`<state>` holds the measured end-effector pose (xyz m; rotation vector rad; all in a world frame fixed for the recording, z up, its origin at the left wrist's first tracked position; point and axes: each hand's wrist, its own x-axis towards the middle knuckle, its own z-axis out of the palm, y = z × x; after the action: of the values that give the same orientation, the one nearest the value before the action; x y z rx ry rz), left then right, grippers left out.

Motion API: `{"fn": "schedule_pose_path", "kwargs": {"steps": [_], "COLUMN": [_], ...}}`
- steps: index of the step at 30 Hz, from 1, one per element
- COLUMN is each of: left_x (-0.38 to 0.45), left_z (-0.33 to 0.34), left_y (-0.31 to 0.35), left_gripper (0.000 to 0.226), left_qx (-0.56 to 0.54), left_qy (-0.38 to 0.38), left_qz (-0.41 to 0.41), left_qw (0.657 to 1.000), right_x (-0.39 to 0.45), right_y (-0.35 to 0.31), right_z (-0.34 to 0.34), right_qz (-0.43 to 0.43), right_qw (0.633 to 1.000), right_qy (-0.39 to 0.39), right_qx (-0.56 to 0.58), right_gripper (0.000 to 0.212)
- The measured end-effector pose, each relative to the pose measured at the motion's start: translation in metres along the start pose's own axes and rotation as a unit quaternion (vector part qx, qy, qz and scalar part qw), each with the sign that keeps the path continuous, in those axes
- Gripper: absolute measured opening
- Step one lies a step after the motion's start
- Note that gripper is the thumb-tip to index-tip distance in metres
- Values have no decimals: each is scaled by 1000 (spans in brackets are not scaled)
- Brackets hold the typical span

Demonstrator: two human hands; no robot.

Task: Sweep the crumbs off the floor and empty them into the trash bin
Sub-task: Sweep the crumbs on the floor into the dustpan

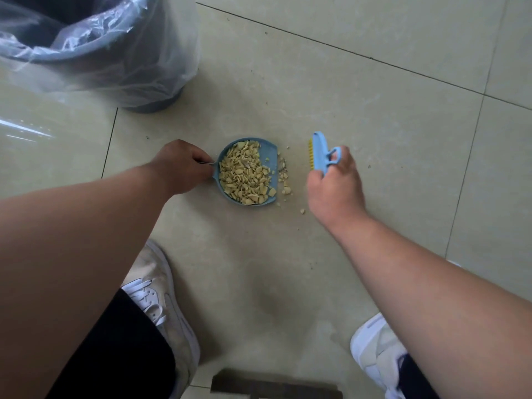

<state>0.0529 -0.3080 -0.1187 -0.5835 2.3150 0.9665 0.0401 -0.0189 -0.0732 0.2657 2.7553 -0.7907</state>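
While the trash bin [95,50], lined with thin clear film, is standing at far left, the left hand [178,168] is gripping closed around the handle of the rigid blue dustpan [270,156], heaped with pale, chip-like crumbs [244,177]; tilting it in transit is likely spilling them. Loose crumbs [285,182] are lying at the pan's lip on the glossy floor [374,96], risking being left behind, and the right hand [334,188] is clasping the blue yellow-bristled brush [318,151] just beside them.

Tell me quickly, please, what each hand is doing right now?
Left hand: closed on the handle of the dustpan, which rests on the floor.
Right hand: closed on the brush, held just off the crumbs.
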Motion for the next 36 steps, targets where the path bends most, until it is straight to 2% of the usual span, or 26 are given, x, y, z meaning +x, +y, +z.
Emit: {"fn": "schedule_pose_path", "kwargs": {"steps": [3,7,11,13,17,19,29,32,34,36], "left_x": [-1,-1,-1,-1,-2,-1,-1,-2,-2,-2], "left_z": [-8,-16,-16,-17,-17,-17,-20,-19,-18,-17], "left_y": [-3,-6,-7,-7,-6,-6,-8,-9,-10,-10], "left_gripper": [19,22,21,20,26,30,27,27,25,24], "left_qx": [6,-7,-32,-39,-49,-58,-46,-42,-40,-38], "left_qy": [17,21,18,17,3,0,-3,-5,-10,-9], "left_qz": [-12,-29,-38,-43,-48,-53,-50,-43,-41,-38], "left_qw": [1000,999,999,998,998,997,998,998,998,999], "right_x": [16,23,22,21,17,14,47,57,59,60], "right_y": [27,46,54,56,57,55,18,14,13,11], "right_z": [-19,-35,-34,-31,-26,-18,1,-3,-3,-4], "right_qz": [16,20,73,78,-6,-49,-64,-49,-36,25], "right_qw": [999,996,976,964,947,936,978,982,987,986], "right_qy": [2,-79,-151,-192,-321,-346,-191,-175,-155,-92], "right_qx": [-35,-39,138,167,22,-45,-56,-51,-2,138], "right_gripper": [23,17,11,11,12,15,11,11,10,6]}}
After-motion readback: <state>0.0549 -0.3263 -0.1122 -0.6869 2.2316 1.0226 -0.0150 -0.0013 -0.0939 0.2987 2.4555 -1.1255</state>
